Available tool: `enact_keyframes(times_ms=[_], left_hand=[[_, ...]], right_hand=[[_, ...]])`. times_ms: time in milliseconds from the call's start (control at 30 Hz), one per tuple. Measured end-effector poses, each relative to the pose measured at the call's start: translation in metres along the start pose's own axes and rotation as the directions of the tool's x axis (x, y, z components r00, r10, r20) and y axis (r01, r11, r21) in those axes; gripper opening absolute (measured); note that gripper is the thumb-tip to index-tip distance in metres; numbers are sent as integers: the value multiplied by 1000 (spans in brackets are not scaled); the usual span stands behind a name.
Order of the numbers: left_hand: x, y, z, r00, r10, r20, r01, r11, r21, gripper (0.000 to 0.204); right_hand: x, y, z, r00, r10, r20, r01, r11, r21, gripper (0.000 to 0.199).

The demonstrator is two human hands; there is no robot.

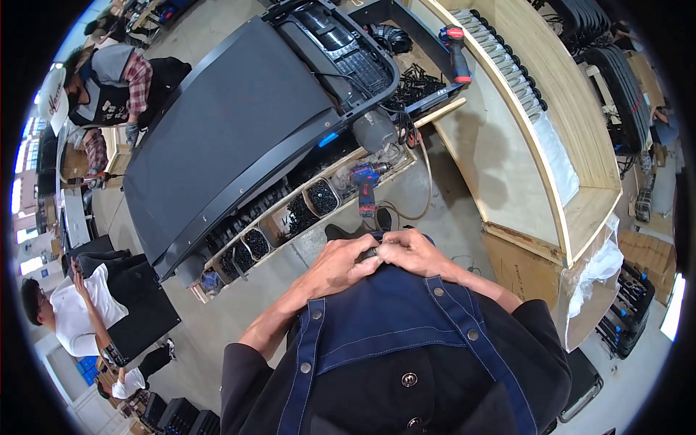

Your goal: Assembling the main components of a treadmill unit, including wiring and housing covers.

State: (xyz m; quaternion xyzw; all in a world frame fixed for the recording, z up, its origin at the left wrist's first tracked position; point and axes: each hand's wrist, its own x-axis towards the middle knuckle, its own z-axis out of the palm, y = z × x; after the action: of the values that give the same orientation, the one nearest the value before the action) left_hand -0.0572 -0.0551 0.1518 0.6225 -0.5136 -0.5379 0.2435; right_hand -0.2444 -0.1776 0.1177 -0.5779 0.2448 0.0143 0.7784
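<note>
My left hand (339, 264) and my right hand (409, 250) meet in front of my chest, just above my dark blue apron (384, 319). Between their fingertips they pinch a small dark part (371, 253); its shape is too small to make out. Both hands have their fingers curled around it. Beyond my hands, a blue and red cordless drill (365, 181) lies on the edge of a long wooden tray (290, 210) of compartments filled with black screws.
A large black treadmill deck (225, 123) lies tilted on the stand above the tray. A second drill (457, 51) rests near a curved wooden bench (522, 130) on the right. A person in a plaid shirt (116, 87) works at the far left; another in white (72, 304) sits lower left.
</note>
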Motion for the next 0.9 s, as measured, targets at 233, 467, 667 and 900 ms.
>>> enact_keyframes(times_ms=[233,467,667,900], left_hand=[[-12,-5,3,993,24,-112,-22,1000,13,32],[-17,-16,10,983,8,-182,-2,999,36,35],[-23,-28,8,989,42,-142,-42,999,3,29],[-28,-29,2,996,31,-86,-34,999,-28,29]], right_hand=[[12,4,16,1000,-8,-12,7,998,-69,46],[20,11,25,993,16,-121,-35,987,-155,50],[22,13,29,997,-20,-70,6,979,-206,51],[20,16,39,983,-151,-105,114,950,-292,46]])
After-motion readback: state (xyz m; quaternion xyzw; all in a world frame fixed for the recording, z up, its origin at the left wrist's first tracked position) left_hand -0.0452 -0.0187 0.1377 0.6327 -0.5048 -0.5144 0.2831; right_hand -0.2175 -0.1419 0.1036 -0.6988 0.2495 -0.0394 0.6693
